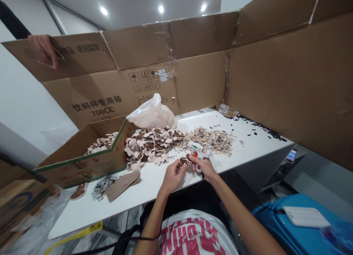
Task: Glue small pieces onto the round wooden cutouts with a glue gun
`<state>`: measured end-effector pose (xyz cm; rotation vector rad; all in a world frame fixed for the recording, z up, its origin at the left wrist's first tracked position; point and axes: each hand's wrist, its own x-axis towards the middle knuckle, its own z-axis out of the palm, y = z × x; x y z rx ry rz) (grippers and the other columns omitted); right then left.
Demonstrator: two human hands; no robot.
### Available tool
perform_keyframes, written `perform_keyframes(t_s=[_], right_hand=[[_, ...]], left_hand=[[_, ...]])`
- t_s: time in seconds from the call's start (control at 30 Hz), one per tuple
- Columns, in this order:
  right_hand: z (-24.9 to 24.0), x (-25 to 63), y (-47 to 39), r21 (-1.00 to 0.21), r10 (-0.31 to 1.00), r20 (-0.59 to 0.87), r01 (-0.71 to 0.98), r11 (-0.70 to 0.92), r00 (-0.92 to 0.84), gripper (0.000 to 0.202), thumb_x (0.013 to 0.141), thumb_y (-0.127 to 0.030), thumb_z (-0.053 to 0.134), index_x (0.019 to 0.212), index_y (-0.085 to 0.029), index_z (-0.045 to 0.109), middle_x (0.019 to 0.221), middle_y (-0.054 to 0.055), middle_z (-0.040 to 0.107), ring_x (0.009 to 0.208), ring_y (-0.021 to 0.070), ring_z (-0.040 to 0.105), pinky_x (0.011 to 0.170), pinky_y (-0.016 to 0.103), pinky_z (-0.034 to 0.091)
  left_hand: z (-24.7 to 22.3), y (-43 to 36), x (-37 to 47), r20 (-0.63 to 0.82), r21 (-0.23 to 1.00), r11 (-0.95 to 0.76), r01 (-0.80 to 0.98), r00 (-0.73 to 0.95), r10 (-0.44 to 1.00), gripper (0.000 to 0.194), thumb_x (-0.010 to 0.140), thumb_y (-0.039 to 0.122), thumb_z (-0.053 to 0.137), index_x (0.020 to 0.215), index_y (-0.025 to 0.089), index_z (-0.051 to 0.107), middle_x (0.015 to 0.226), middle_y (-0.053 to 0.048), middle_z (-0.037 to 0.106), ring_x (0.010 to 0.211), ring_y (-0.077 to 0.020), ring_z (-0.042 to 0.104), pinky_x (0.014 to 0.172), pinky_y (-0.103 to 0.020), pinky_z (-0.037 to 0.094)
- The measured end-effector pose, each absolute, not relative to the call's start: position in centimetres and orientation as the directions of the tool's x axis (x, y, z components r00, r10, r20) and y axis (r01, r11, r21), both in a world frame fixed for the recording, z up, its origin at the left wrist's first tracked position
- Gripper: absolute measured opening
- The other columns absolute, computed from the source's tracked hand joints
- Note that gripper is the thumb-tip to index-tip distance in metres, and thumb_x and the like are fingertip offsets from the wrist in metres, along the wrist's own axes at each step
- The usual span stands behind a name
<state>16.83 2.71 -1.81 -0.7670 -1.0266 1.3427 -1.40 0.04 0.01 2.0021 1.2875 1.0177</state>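
Over the table's front edge, my left hand (173, 177) pinches a small brown felt piece (183, 160) with a pale back. My right hand (204, 167) is wrapped round a white hot glue gun (196, 147), and its thumb and fingers also meet the felt piece. A thin pale strip seems to lie across the brown face. Just beyond my hands spreads a heap of short pale strips (215, 140). To the left is a pile of brown and pale flower-shaped felt pieces (150, 142).
An open cardboard box (121, 146) with more felt pieces stands left on the white table (248, 148). Tall cardboard panels (198, 74) wall the back and right. Black bits (256, 128) lie at right. Another person's hand (44, 50) hangs over the panel. A blue stool (292, 207) stands right.
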Motion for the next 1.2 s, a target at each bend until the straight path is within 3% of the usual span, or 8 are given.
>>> perform_keyframes(t_s=[0.6,1.0,1.2], right_hand=[[-2.4,16.8,3.0,-0.909,0.979,0.182,-0.396,0.129,-0.097,0.047,0.079,-0.059,0.090,0.089,-0.018,0.068,0.072,0.006,0.070,0.045,0.0143,0.055,0.042,0.021,0.041],[-2.4,16.5,2.8,-0.922,0.979,0.164,-0.372,0.110,-0.119,0.050,0.077,-0.062,0.089,0.089,-0.019,0.066,0.073,0.006,0.070,0.045,0.0143,0.054,0.043,0.022,0.041],[-2.6,16.4,3.0,-0.913,0.989,0.145,-0.387,0.125,-0.024,0.053,0.075,-0.063,0.090,0.090,-0.019,0.066,0.072,0.007,0.069,0.044,0.0145,0.054,0.042,0.022,0.040]], left_hand=[[-0.2,0.2,-1.6,0.265,0.779,-0.368,0.507,0.265,0.927,0.040,0.104,0.053,0.046,0.097,0.019,0.063,0.080,-0.001,0.065,0.069,-0.0166,0.052,0.068,-0.028,0.037],[-0.1,0.4,-1.9,0.304,0.766,-0.382,0.516,0.233,0.924,0.035,0.103,0.048,0.048,0.088,0.019,0.062,0.073,0.001,0.058,0.067,-0.0166,0.049,0.066,-0.029,0.035],[0.1,0.1,-1.6,0.306,0.766,-0.376,0.521,0.218,0.927,0.033,0.103,0.048,0.050,0.086,0.021,0.057,0.075,0.002,0.055,0.069,-0.0158,0.047,0.068,-0.028,0.036]])
